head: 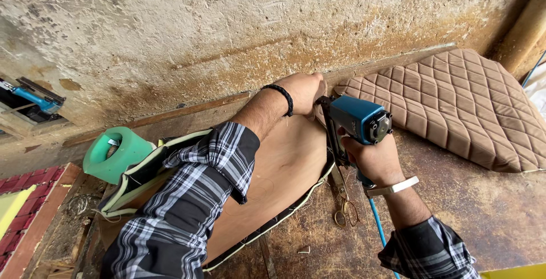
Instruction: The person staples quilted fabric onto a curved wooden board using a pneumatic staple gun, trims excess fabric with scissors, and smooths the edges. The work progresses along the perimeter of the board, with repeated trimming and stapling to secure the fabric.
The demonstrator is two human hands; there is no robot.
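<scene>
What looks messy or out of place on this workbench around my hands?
Scissors lie loose on the worn bench right under the staple gun in your right hand. Frayed threads hang from the panel's edge.

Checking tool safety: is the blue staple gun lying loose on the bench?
No, the right hand grips the blue staple gun upright.

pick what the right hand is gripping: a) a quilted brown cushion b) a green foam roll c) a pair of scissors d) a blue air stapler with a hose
d: the right hand is wrapped around the handle of the blue air stapler, its blue hose trailing below the wrist, while the scissors lie loose on the workbench.
</scene>
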